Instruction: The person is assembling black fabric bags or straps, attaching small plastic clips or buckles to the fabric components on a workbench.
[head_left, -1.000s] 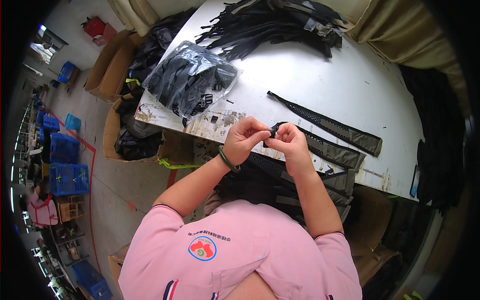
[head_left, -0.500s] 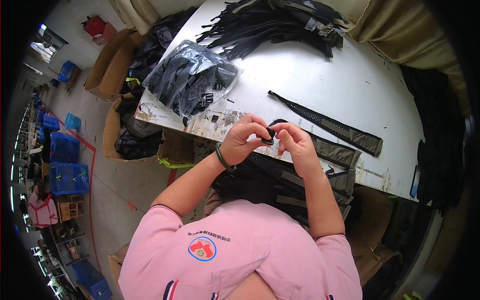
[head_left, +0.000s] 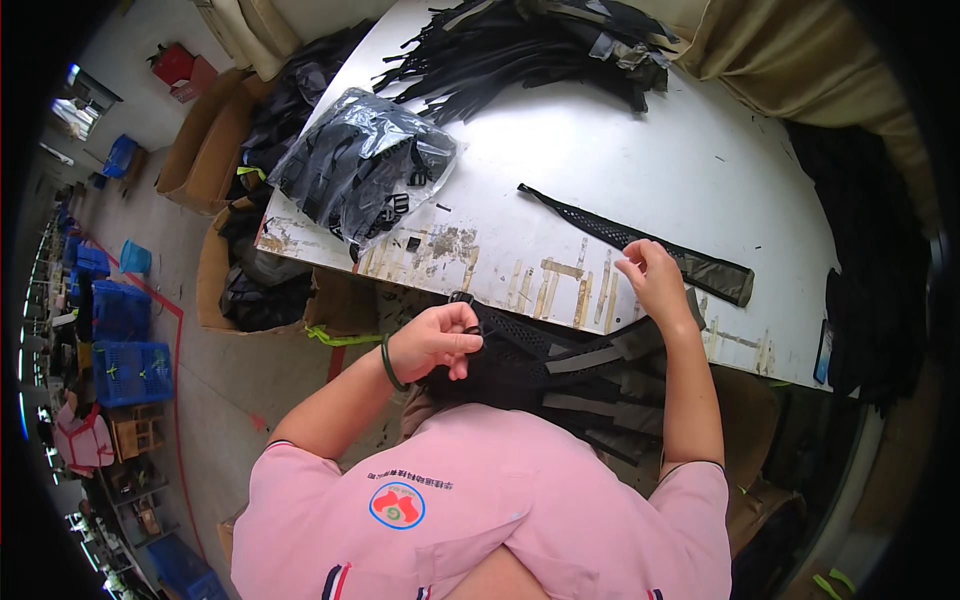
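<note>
The left hand [head_left: 436, 342] is clenched on the near end of a black mesh strap bundle [head_left: 560, 375] that hangs off the counter [head_left: 640, 150] edge at about 6 o'clock, lying against the person's pink shirt. The right hand [head_left: 655, 280], at about 3 o'clock from the left, rests with loosely curled fingers on the counter's near edge, touching a long black mesh strap [head_left: 640, 240] that lies flat there, though whether it pinches it cannot be told. A clear bag of black buckles [head_left: 360, 165] sits at 11 o'clock, a heap of black straps [head_left: 530, 45] at 12.
</note>
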